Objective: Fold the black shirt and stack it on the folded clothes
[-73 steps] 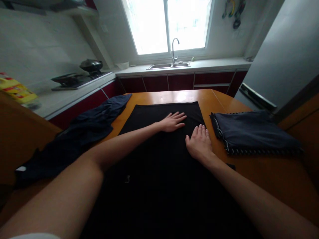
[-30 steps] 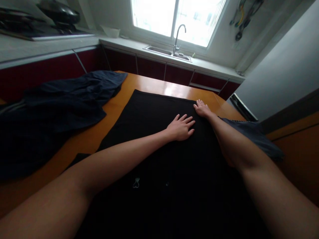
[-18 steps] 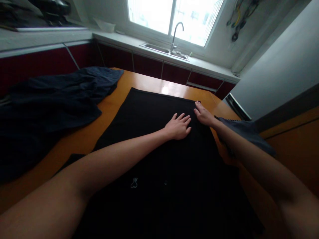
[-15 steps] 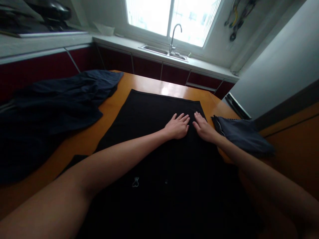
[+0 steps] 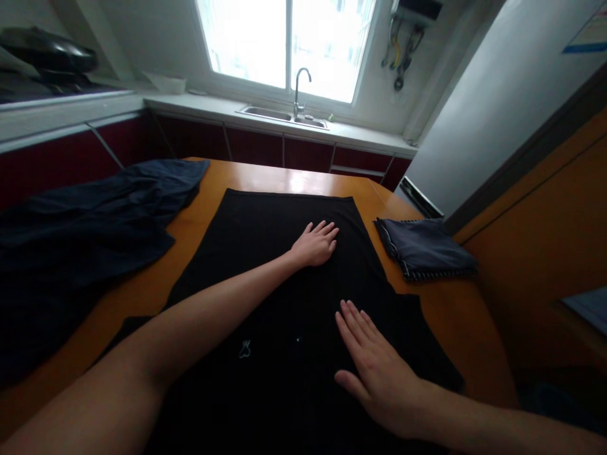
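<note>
A black shirt (image 5: 265, 227) lies spread on the orange wooden table (image 5: 303, 181), its straight hem at the far end. A small white outline emblem (image 5: 245, 349) and a button (image 5: 298, 340) show on it nearer to me. My left hand (image 5: 315, 245) rests flat on the far part of the shirt, fingers spread. Lower and to the right, my right hand (image 5: 372, 366) is stretched out palm down over the shirt, thumb apart; whether it presses on the cloth I cannot tell. Neither hand grasps anything.
A crumpled dark blue garment (image 5: 95, 221) covers the table's left side. To the right sits a folded grey-blue cloth (image 5: 427, 246) with a striped edge. Beyond the table are a counter with a sink (image 5: 270, 114), a faucet (image 5: 296, 95) and a tall grey refrigerator (image 5: 493, 107).
My right hand has come back towards me from beside the left hand, down along the shirt's right side. The left hand stays on about the same spot. The view has shifted to the right.
</note>
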Motion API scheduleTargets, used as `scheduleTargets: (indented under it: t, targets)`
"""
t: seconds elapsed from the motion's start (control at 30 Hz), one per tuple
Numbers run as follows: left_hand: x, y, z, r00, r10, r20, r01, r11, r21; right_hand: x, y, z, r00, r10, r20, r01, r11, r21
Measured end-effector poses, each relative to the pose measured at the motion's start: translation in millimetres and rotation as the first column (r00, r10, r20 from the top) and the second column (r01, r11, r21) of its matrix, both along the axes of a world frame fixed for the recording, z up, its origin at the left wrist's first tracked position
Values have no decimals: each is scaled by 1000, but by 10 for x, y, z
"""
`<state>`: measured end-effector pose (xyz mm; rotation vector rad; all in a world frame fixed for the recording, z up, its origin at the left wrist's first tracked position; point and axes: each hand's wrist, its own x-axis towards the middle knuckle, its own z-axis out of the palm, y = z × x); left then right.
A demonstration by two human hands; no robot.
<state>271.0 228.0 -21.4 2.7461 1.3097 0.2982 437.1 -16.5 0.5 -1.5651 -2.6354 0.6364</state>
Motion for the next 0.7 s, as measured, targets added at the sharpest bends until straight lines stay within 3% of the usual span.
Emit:
scheduleTargets:
  t: [0.17,0.23,0.3,0.37,0.43,0.53,0.6,0.7]
  targets:
    - [-4,9,80,999,-34,-2,34,999,-22,-2,-326,190,979,167,-117,-184,971,-151]
    - [5,-62,136,987,-159,-3,159,985,-62,19,-390,309,964,183,-192,-219,958,-187]
    - [23,-233,197,934,-358,-7,354,926,-128,76,-367,405,943,139,-304,-203,961,-189]
    - [45,-496,252,848,-530,7,522,832,-189,188,-219,435,905,38,-424,-92,990,-107]
    - [63,-798,301,776,-629,43,622,751,-223,365,50,390,861,-96,-499,144,988,59]
    - [70,-1181,368,707,-698,112,700,669,-250,699,516,247,847,-339,-408,471,836,283]
    - [69,-1341,408,675,-722,154,731,627,-267,899,731,156,846,-472,-250,529,800,283]
    - [79,-1469,453,634,-746,202,768,580,-271,1079,819,64,836,-543,-86,547,808,217]
